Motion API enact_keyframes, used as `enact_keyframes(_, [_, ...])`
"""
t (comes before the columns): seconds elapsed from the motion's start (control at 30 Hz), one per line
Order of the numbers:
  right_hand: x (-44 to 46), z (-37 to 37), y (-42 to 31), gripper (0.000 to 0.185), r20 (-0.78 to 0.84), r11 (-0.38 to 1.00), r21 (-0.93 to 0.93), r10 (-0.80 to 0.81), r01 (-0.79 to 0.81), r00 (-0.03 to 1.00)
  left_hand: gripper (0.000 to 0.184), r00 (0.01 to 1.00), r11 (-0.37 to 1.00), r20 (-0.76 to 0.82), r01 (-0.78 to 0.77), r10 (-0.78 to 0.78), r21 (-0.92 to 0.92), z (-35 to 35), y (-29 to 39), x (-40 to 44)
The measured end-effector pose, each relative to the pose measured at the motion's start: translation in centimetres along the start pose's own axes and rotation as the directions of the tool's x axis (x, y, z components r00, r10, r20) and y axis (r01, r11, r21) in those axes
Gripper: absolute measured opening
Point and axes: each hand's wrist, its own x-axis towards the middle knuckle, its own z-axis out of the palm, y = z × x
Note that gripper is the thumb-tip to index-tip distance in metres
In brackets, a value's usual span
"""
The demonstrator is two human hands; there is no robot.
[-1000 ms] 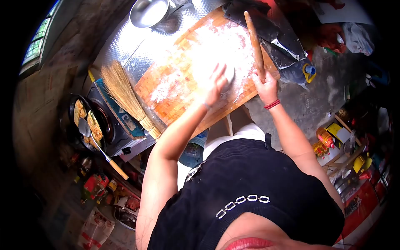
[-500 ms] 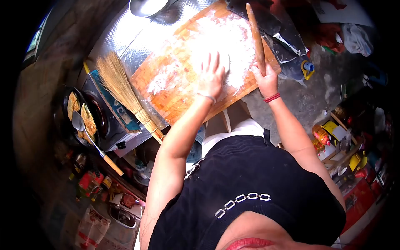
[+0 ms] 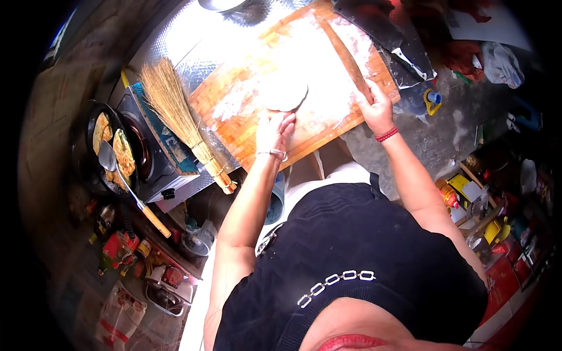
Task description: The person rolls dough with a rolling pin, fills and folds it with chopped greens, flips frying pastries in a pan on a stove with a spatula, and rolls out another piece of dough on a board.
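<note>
My right hand is wrapped round the near end of a wooden rolling pin, which lies slanting over the floured wooden board. At the board's near side, my left hand has its fingers curled at the near edge of a pale, flat round of dough. Bright glare washes out most of the dough and the flour around it, so its far edge cannot be made out.
A straw hand broom lies left of the board. Beside it, a black pan on the stove holds browned flatbreads and a spatula. A white-handled cleaver is at the right, and a metal bowl at the back.
My left hand has drawn back from flat on the floured area to the dough's near edge, its fingers now curled. The rolling pin has tipped left and down over the board.
</note>
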Motion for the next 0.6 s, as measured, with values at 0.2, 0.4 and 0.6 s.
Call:
enact_keyframes(0.2, [0.5, 1.0, -0.3, 0.034, 0.075, 0.999, -0.014, 0.047, -0.046, 0.996, 0.022, 0.693, 0.392, 0.224, -0.611, 0.686, 0.688, -2.8, 0.7, 3.0])
enact_keyframes(0.4, [1.0, 1.5, 0.8, 0.026, 0.011, 0.991, 0.025, 0.131, -0.131, 0.991, 0.037, 0.234, -0.764, 0.872, -0.42, 0.43, 0.489, 1.8, 4.7, 5.1])
enact_keyframes(0.6, [0.9, 1.4, 1.0, 0.022, 0.037, 0.972, 0.114, 0.202, -0.205, 0.979, 0.056, 0.938, 0.356, 0.26, -0.329, 0.227, 0.874, 3.5, 7.3, 5.3])
